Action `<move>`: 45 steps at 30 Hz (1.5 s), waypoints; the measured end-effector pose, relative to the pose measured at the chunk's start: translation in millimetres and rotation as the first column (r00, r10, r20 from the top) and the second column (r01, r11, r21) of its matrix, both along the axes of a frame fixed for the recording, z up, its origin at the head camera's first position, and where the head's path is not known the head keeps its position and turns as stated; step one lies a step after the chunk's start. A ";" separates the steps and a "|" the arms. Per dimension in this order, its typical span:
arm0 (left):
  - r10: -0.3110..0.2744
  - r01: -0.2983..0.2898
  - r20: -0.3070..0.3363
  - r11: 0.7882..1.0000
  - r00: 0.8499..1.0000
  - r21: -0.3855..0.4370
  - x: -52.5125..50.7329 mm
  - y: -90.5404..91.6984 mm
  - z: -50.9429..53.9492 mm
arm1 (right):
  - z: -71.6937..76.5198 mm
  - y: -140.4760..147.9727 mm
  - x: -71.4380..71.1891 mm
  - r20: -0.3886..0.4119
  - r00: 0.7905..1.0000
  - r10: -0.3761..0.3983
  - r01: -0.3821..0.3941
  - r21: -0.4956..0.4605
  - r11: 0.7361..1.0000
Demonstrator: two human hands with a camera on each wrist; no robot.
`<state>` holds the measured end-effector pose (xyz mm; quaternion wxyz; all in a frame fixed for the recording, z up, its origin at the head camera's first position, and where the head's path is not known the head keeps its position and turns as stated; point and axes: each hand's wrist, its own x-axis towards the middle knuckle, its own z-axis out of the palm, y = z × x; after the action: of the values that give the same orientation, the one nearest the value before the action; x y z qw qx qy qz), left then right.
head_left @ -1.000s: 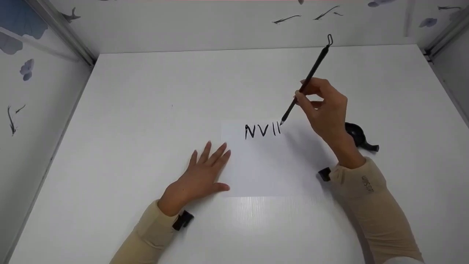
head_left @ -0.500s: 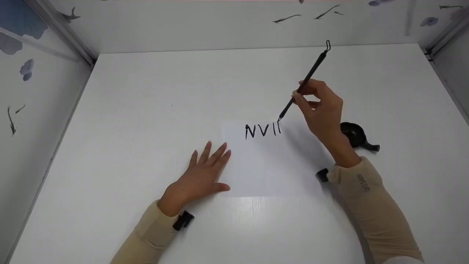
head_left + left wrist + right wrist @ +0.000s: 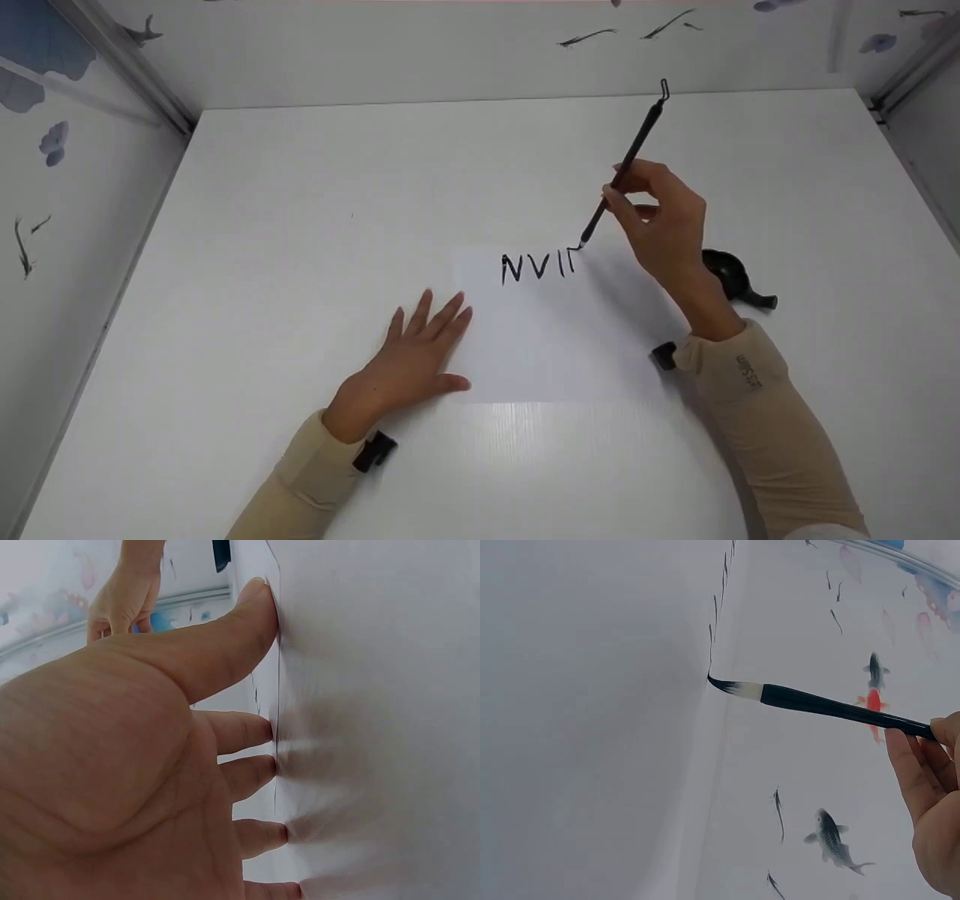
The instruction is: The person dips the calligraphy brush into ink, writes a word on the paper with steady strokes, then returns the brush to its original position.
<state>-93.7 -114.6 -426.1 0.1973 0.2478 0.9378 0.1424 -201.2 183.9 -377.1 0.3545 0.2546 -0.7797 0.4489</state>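
My right hand pinches a dark calligraphy brush between thumb and fingers, its looped end up. In the right wrist view the brush has a white tuft with a black inked tip, bent against the surface. The tip touches near the top edge of a white sheet of paper, at the right end of black strokes that look like "N V I" and an unclosed letter. My left hand lies flat with spread fingers at the paper's left edge. In the left wrist view the thumb and fingertips press along that edge.
A small black dish with a spout-like handle stands right of the paper, partly hidden by the right wrist. The white table is bordered by pale walls printed with fish and plants.
The brush tip went slightly left to the top of the last upright stroke, then right, leaving a short horizontal line there. My left hand has stayed in place.
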 end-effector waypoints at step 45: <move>-0.004 0.004 -0.008 1.000 1.000 0.004 -3.5 1.3 -4.5 | -6.7 6.4 -0.8 0.042 0.997 0.061 -0.066 0.132 0.989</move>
<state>-97.2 -113.2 -430.5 0.1933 0.2505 0.9378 0.1427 -201.9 190.3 -383.8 0.3075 0.2939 -0.8061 0.4114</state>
